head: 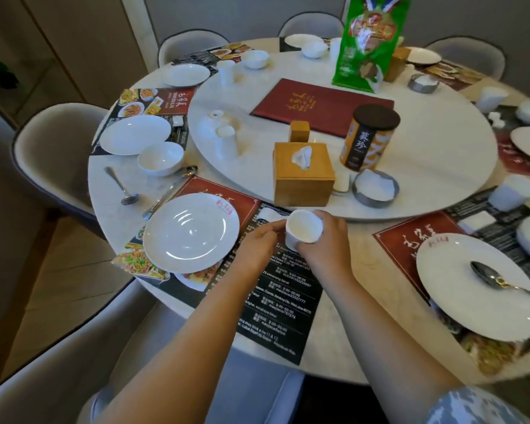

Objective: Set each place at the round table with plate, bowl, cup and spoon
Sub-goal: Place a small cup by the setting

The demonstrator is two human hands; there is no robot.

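My right hand (325, 246) grips a small white cup (303, 229) over the printed placemat (276, 301) at the near place. My left hand (257, 243) reaches in beside it, fingertips touching the cup's rim. Left of the hands a white plate (190, 232) lies on the same mat. Two spoons (121, 186) (169, 191) lie on the marble further left, near a white bowl (160, 157) and another plate (135, 134). At the right place a spoon (496, 280) rests on a plate (478, 286).
A turntable (441, 166) in the middle carries a red menu (322, 107), a wooden tissue box (303, 175), a canister (369, 137), a green bag (369, 41) and small white cups (225, 140). Grey chairs (52, 154) ring the table. More plates, bowls and cups stand at the far places.
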